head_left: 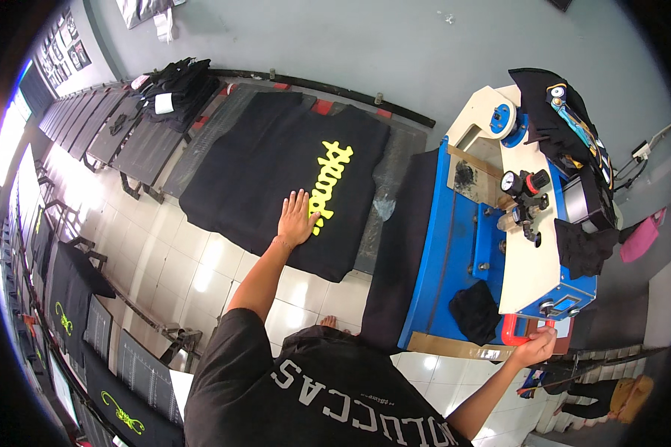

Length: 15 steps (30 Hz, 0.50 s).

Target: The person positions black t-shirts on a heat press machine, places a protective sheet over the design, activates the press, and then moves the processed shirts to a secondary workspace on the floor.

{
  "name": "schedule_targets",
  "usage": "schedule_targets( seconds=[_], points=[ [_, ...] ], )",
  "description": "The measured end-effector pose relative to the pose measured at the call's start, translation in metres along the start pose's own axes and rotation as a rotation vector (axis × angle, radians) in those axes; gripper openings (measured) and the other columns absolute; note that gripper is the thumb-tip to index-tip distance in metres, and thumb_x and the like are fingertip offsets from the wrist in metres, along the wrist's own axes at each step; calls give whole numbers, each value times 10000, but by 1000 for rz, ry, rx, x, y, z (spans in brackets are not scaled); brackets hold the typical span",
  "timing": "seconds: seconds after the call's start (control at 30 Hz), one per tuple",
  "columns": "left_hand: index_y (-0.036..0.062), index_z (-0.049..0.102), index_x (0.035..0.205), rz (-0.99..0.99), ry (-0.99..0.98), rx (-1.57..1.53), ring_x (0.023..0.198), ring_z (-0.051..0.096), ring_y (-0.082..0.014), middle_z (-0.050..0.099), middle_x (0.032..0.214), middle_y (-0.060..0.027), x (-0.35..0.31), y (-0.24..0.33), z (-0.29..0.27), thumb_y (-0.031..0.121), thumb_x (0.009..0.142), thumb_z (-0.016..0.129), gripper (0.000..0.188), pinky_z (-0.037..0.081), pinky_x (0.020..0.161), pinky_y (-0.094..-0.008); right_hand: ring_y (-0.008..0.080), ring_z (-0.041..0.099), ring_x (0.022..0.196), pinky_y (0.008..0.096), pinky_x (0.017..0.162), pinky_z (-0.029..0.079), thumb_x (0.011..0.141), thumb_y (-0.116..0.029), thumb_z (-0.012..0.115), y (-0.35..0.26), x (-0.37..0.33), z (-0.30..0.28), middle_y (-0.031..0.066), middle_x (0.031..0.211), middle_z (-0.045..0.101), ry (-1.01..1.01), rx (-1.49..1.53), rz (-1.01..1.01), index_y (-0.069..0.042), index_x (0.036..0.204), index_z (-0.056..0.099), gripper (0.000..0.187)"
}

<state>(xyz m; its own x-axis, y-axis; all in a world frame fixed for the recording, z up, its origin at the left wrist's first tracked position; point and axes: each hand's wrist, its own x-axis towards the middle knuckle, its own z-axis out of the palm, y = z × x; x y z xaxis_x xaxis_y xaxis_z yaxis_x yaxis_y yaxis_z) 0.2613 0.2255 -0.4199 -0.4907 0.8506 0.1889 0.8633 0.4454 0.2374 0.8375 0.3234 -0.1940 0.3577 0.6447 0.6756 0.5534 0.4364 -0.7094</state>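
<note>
My left hand (297,218) lies flat, fingers stretched out, on a black garment (246,167) beside its neon yellow lettering (335,179). The garment is spread over a dark board (406,141) in front of me. Off to the right, my right hand (535,346) is closed around the red handle (510,329) at the near end of a blue and cream press machine (525,279). A dark cloth pad (399,246) runs along the machine's left side, between it and the garment.
A pressure gauge (510,183) and a crumpled black cloth (475,311) are on the machine. Dark garments (177,93) are piled at the back left. Rows of printing boards (153,158) line the left side. Another person (611,398) is at the lower right.
</note>
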Motion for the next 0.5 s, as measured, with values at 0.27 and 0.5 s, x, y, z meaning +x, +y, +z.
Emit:
schedule_targets(
  seconds=[0.27, 0.5],
  points=[
    [-14, 242, 1491, -62, -81, 37, 1467, 148, -345, 206, 1578, -159, 75, 2, 16, 515, 1007, 271, 718, 125, 1194, -465, 88, 381, 526, 244, 516, 322, 994, -166, 428, 16, 0, -6, 17, 621, 457, -16, 44, 25, -23, 678, 490, 352],
    [4, 218, 1505, -130, -76, 43, 1472, 135, -341, 199, 1585, -147, 144, 2, 31, 527, 997, 295, 733, 107, 1197, -468, 126, 396, 533, 273, 546, 346, 986, -253, 409, 17, -3, -5, 28, 577, 401, 28, 70, -60, -52, 635, 422, 404]
  ],
)
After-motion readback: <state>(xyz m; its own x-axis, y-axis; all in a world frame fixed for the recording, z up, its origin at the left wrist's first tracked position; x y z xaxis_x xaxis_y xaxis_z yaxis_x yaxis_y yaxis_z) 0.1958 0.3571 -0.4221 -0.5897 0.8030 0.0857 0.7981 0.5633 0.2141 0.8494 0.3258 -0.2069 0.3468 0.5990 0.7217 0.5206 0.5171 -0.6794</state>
